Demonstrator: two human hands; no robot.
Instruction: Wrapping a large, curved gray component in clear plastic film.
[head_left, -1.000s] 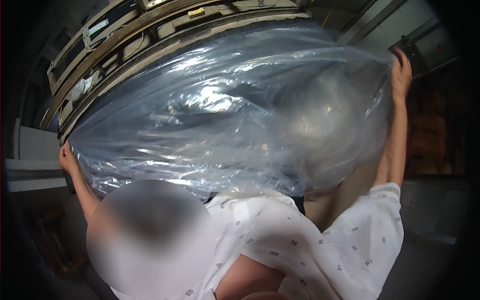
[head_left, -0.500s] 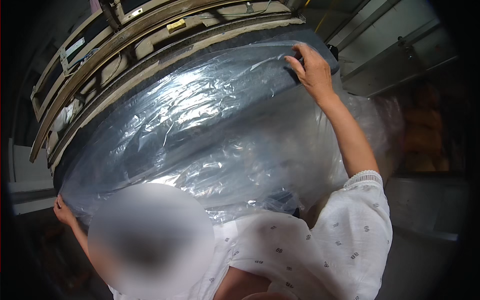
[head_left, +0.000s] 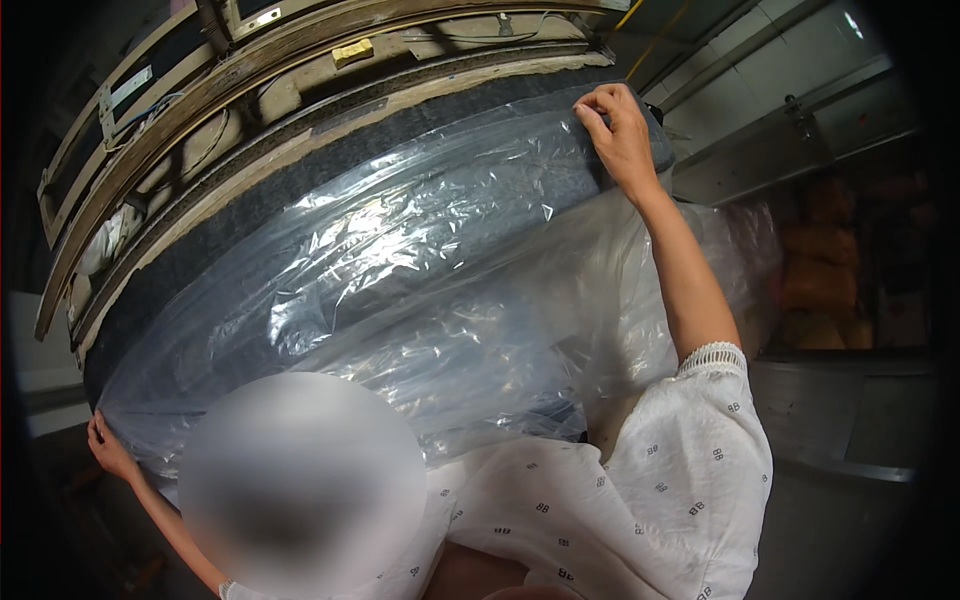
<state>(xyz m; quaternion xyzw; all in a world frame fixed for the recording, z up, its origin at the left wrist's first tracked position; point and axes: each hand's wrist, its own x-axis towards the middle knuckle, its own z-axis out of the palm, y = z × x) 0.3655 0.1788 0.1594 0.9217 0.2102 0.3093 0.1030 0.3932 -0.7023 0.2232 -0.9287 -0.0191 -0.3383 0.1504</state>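
A clear plastic sheet [head_left: 420,290], crinkled and glossy with bright glare patches, lies stretched over the dark grey edge of a mattress [head_left: 450,140] that stands in front of a wooden frame [head_left: 200,90]. The hands are far apart: the right hand [head_left: 620,135] is clamped on the sheet's upper corner at the top of the mattress, while the left hand [head_left: 108,450] grips its lower left edge. The sheet's lower part hangs loose and bunched against a white patterned blouse [head_left: 640,500].

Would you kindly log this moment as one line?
co-worker's upper hand: on dark pad top edge | lower hand: gripping clear plastic sheet
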